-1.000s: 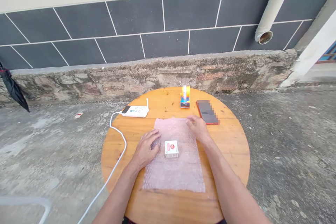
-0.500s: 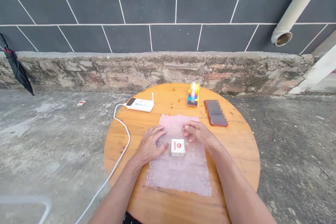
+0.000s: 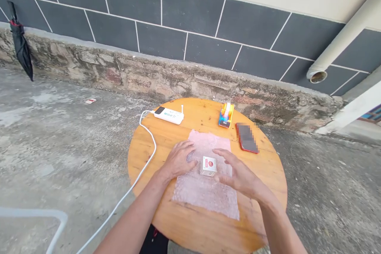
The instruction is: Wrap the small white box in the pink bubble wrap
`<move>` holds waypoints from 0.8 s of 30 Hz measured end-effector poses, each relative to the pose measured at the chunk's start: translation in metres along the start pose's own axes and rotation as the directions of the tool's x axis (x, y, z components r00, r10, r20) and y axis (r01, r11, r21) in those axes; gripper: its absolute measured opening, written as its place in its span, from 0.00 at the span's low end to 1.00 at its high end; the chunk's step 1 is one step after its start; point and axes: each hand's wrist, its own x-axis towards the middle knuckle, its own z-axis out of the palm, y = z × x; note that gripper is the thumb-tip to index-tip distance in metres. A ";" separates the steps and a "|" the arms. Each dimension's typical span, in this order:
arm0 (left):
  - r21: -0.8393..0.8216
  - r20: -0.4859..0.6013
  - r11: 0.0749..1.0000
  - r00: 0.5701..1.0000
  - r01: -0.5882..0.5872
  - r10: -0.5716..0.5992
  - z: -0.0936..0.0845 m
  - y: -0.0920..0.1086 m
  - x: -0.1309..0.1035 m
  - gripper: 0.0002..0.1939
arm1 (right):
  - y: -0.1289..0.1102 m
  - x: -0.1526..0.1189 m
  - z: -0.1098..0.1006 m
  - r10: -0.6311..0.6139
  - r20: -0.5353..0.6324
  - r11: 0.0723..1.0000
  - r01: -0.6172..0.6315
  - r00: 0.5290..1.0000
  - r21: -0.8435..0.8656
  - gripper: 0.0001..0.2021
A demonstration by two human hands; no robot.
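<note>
A small white box (image 3: 208, 166) with a red label rests on a sheet of pinkish bubble wrap (image 3: 205, 195), which is spread over the round wooden table (image 3: 181, 222). My left hand (image 3: 181, 158) lies on the left side of the wrap, fingers spread, its thumb pointing toward the box without touching it. Just right of the box, my right hand (image 3: 236, 170) is open, thumb and fingers apart around the box's right side. Whether the right thumb touches the box I cannot tell.
Toward the back of the table stand a tape dispenser (image 3: 226, 116), a red-edged phone (image 3: 247, 138) and a white power strip-like device (image 3: 169, 115) with a white cable (image 3: 154, 147). A black umbrella (image 3: 22, 47) leans against the stone-based wall. A drainpipe (image 3: 333, 47) descends at right.
My right hand has moved back toward me and opened wider beside the box. My left hand stays on the wrap. The whole view has tilted and shifted.
</note>
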 end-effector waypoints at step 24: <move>-0.054 -0.034 0.998 0.999 -0.011 0.009 -0.006 0.003 -0.002 0.20 | -0.010 -0.003 0.039 0.028 -0.053 0.985 -0.036 0.998 -0.171 0.23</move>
